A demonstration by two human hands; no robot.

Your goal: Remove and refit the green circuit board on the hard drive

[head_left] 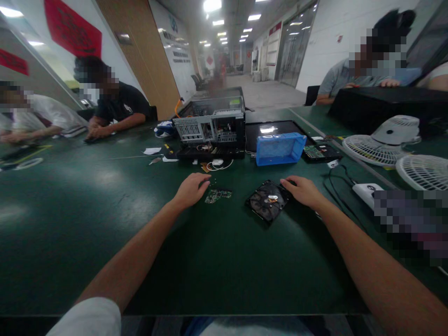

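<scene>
My right hand [300, 189] pinches the right corner of a black hard drive [264, 203], which sits angled over the green table with its underside facing up. A small pale patch shows near its middle. To the left, my left hand [191, 191] rests on the table, its fingers stretched out and its thumb apart, holding nothing. Just beyond its fingertips lie several tiny screws [214, 180]. Beside the thumb is a small green circuit board [218, 195], apart from the hard drive.
An opened computer case [210, 126] stands ahead, with a white cable and paper scraps before it. Right of it are a blue plastic bin [280, 149], another drive with a circuit board [321, 152], white fans [376, 144] and a power strip [367, 193]. Other people sit across the table.
</scene>
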